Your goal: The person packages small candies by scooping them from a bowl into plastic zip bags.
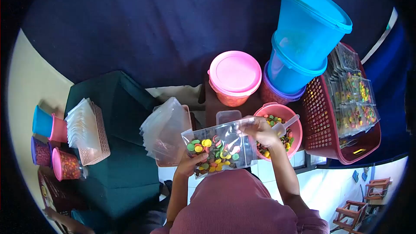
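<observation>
A clear plastic bag (221, 149) partly filled with colourful candy discs in yellow, green, red and brown lies tilted across both hands. My left hand (189, 164) grips its lower left side, thumb on the front. My right hand (262, 132) is closed on its upper right edge, at the unfilled end. Just behind the right hand, a pink bowl (296, 143) holds more discs and a translucent scoop (286, 125). Left of the bag, a stack of flat clear bags (167, 125) lies in a basket (167, 163).
A pink-lidded tub (235, 73) and stacked blue tubs (305, 26) stand behind. At right, a red basket (320, 117) holds filled bags (355, 99). Far left are a second bag basket (99, 134), several small tubs (65, 164) and another person's arm (65, 221).
</observation>
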The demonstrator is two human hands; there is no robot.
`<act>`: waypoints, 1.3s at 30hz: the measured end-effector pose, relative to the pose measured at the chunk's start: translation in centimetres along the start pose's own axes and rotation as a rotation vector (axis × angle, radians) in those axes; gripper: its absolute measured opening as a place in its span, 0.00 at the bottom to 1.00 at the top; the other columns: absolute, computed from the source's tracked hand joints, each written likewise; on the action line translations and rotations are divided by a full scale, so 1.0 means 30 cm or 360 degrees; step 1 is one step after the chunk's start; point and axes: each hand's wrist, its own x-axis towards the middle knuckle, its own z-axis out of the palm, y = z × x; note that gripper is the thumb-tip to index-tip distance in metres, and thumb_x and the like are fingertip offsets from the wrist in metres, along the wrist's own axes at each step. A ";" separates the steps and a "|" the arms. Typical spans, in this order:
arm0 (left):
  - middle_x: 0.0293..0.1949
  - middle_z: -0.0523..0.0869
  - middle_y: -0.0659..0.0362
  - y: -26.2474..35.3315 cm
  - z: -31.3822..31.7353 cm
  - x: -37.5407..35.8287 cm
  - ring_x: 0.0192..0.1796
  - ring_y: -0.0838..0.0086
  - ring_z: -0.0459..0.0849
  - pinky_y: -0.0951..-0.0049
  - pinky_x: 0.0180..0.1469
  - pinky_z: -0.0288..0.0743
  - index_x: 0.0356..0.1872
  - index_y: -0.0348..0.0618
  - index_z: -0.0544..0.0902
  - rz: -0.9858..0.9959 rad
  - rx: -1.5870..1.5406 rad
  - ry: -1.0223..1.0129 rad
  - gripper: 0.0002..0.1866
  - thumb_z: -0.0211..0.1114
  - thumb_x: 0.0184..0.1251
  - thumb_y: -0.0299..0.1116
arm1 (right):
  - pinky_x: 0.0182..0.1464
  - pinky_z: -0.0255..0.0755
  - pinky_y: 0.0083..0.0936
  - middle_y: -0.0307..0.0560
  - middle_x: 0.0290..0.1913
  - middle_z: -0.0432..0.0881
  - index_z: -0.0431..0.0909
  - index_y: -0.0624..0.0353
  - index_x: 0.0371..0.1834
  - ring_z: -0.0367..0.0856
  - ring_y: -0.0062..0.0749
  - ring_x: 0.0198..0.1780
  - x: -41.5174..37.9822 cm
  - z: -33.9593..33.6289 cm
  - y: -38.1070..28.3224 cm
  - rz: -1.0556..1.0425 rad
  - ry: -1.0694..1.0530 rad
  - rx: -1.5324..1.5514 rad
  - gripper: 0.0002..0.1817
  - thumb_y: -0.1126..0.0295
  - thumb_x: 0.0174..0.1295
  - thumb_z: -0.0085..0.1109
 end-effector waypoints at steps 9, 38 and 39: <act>0.33 0.77 0.63 -0.026 0.077 -0.014 0.35 0.79 0.76 0.79 0.38 0.71 0.38 0.40 0.74 0.0032 -0.0001 0.0120 0.16 0.67 0.46 0.27 | 0.35 0.68 0.16 0.39 0.29 0.77 0.75 0.65 0.32 0.74 0.17 0.32 0.000 -0.028 0.014 -0.0208 0.0121 -0.0232 0.04 0.81 0.53 0.52; 0.33 0.77 0.63 -0.169 0.303 0.004 0.33 0.79 0.76 0.79 0.34 0.71 0.41 0.40 0.70 0.0341 -0.0319 0.0406 0.18 0.64 0.47 0.25 | 0.30 0.68 0.18 0.41 0.27 0.77 0.74 0.62 0.34 0.75 0.21 0.28 -0.031 -0.231 0.030 -0.0251 -0.0130 -0.1222 0.06 0.76 0.52 0.50; 0.31 0.77 0.65 -0.170 0.313 0.002 0.30 0.83 0.75 0.81 0.31 0.69 0.39 0.42 0.72 0.0337 -0.0360 0.0456 0.16 0.65 0.47 0.25 | 0.30 0.68 0.18 0.41 0.27 0.77 0.74 0.62 0.34 0.75 0.21 0.28 -0.025 -0.238 0.033 -0.0246 -0.0136 -0.1219 0.06 0.76 0.52 0.50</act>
